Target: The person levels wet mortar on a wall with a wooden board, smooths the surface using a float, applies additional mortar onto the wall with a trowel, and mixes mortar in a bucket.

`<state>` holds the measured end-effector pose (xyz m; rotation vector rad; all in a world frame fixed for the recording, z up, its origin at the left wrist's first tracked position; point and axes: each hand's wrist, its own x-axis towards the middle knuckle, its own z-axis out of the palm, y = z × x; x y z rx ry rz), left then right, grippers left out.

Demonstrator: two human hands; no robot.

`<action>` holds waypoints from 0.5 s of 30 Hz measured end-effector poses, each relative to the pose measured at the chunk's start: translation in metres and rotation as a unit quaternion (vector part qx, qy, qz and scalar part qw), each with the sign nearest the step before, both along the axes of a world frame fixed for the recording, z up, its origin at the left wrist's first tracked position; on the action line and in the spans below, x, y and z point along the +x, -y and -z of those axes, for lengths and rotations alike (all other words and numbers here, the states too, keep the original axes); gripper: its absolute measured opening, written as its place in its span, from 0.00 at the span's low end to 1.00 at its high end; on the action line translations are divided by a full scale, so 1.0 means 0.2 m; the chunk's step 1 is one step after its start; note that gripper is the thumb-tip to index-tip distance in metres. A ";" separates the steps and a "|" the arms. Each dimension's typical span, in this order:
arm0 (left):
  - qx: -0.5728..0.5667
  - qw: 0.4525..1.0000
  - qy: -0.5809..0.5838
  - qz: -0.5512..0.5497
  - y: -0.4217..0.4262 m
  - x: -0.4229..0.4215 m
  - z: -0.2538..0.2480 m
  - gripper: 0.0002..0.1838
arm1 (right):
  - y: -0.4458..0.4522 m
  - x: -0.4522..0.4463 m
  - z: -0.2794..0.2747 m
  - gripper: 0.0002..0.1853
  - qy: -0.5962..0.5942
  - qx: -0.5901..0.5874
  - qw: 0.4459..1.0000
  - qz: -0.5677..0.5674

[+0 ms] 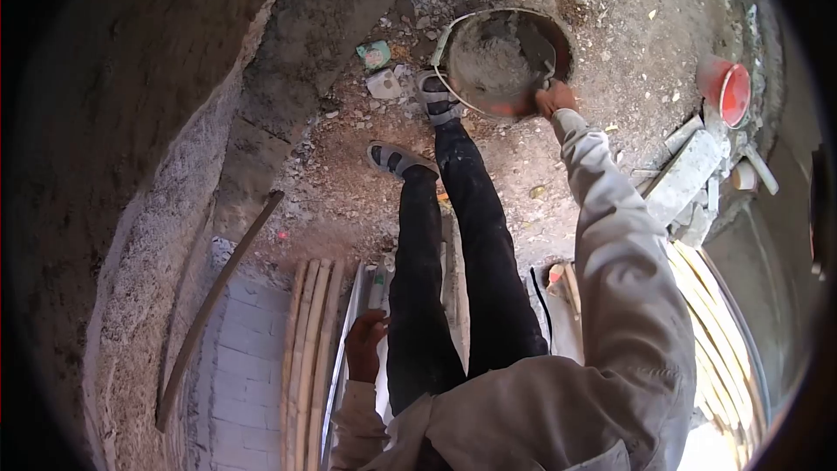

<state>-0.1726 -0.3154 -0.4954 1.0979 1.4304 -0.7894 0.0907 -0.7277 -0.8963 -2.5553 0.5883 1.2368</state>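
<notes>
My right hand (555, 98) is closed round the handle of a trowel at the near right rim of a bucket (565, 42). Only the trowel's metal neck (548, 72) shows clearly; its blade cannot be made out against the wet grey mortar (493, 57) inside. The bucket's wire handle lies over to its left and near side. Low beside my left thigh hangs my left hand (366, 344), fingers loosely bent, with nothing visible in it.
My sandalled feet stand on rubble-strewn ground just short of the bucket. A red pail (735, 94) lies tipped at the right, near broken blocks (689, 176). Wooden poles (309, 358) are behind me, and a bent strip (218, 296) leans by the rough wall at left.
</notes>
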 end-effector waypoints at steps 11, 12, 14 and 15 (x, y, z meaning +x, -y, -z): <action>0.081 0.991 -0.071 0.081 -0.20 -0.30 0.00 0.16 | -0.28 -0.11 0.26 0.15 -0.222 0.393 0.742 0.496; 0.086 0.991 -0.058 0.082 -0.20 -0.26 -0.01 0.15 | -0.27 -0.15 0.23 0.15 -0.213 0.416 0.721 0.513; 0.081 0.992 -0.017 0.100 -0.21 -0.20 -0.03 0.14 | -0.26 -0.22 0.10 0.15 -0.191 0.461 0.677 0.541; 0.085 0.991 0.000 0.099 -0.20 -0.15 -0.06 0.14 | -0.28 -0.23 -0.04 0.15 -0.155 0.448 0.720 0.506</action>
